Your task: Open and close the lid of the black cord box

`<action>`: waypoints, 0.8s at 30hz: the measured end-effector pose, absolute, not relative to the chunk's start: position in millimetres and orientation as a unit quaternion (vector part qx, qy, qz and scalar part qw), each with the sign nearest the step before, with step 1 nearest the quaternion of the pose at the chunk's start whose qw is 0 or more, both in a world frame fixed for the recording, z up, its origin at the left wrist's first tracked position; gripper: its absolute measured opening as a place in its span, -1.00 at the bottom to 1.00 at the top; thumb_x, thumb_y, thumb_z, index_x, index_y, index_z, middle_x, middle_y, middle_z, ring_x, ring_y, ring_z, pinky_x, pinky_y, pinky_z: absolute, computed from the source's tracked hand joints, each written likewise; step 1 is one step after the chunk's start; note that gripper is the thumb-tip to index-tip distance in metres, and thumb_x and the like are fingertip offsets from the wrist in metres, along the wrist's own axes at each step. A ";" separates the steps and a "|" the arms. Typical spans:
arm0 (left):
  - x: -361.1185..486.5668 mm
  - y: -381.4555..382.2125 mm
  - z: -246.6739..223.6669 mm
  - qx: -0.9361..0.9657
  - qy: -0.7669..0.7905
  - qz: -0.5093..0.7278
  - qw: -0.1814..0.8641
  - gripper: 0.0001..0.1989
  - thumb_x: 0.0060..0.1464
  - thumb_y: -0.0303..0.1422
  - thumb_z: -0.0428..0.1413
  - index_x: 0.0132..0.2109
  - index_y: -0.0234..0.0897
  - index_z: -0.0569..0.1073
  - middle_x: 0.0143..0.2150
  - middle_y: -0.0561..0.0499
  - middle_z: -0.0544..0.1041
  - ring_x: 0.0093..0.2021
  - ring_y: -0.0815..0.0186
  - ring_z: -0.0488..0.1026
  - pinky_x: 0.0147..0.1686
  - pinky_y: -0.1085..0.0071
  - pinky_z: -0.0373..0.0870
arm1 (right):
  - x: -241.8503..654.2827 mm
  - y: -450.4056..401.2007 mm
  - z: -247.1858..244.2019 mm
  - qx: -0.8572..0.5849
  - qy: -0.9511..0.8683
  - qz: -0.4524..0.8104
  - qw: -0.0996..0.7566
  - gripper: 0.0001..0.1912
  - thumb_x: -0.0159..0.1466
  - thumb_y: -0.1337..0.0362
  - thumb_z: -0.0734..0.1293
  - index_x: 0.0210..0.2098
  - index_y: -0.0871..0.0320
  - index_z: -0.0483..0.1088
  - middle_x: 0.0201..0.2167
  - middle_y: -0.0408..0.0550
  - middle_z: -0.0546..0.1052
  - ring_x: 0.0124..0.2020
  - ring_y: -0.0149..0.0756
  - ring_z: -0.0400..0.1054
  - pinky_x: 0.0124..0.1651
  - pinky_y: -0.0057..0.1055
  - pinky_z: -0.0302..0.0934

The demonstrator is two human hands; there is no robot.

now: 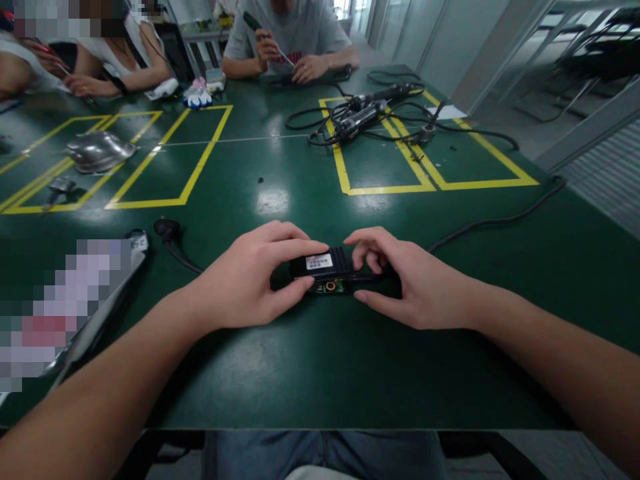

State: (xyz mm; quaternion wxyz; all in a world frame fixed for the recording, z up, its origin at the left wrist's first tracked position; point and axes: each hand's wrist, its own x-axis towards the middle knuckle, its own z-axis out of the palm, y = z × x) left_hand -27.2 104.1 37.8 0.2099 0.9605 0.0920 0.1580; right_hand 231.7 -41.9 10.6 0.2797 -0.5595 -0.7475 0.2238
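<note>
A black power adapter with its casing parted lies on the green table in front of me. My left hand (250, 273) grips the adapter's ribbed black cover (341, 260), which bears a white label, between thumb and fingers. Below the cover's near edge a green circuit board (332, 287) with a copper-coloured ring shows. At the adapter's right end my right hand (420, 283) curves with thumb and fingers apart, around the black cord, and seems to hold nothing. A black plug (168, 230) on a cable sits left of my left hand.
A cord (495, 221) runs to the table's right edge. Electric screwdrivers (363, 120) with tangled cables lie at the back right. On the left are a metal part (100, 150), a smaller dark part (61, 188) and a blurred bag (95, 327). Co-workers (293, 47) sit opposite.
</note>
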 end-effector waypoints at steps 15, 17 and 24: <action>-23.8 100.4 35.8 0.960 0.077 0.074 0.258 -0.66 0.39 -0.40 0.27 0.25 -0.15 0.65 0.09 -0.08 0.67 0.08 0.15 0.59 0.10 0.24 0.53 | 226.5 -37.8 7.8 -0.544 -0.767 0.190 0.283 -0.76 0.38 0.23 0.54 0.01 0.12 0.60 -0.09 0.03 0.64 -0.13 -0.14 0.56 -0.13 -0.27 0.42; -22.8 100.2 36.0 0.962 0.076 0.071 0.253 -0.66 0.39 -0.40 0.27 0.25 -0.15 0.65 0.08 -0.08 0.67 0.07 0.14 0.59 0.09 0.24 0.51 | 226.0 -38.1 7.6 -0.543 -0.768 0.182 0.285 -0.77 0.38 0.24 0.54 0.00 0.13 0.60 -0.09 0.03 0.65 -0.14 -0.14 0.56 -0.13 -0.27 0.42; -23.6 99.5 37.1 0.965 0.073 0.068 0.244 -0.67 0.40 -0.40 0.25 0.24 -0.16 0.65 0.06 -0.09 0.67 0.05 0.12 0.57 0.06 0.21 0.49 | 227.0 -36.6 6.0 -0.542 -0.766 0.185 0.293 -0.78 0.36 0.25 0.56 -0.04 0.14 0.59 -0.14 -0.01 0.62 -0.22 -0.22 0.52 -0.19 -0.31 0.40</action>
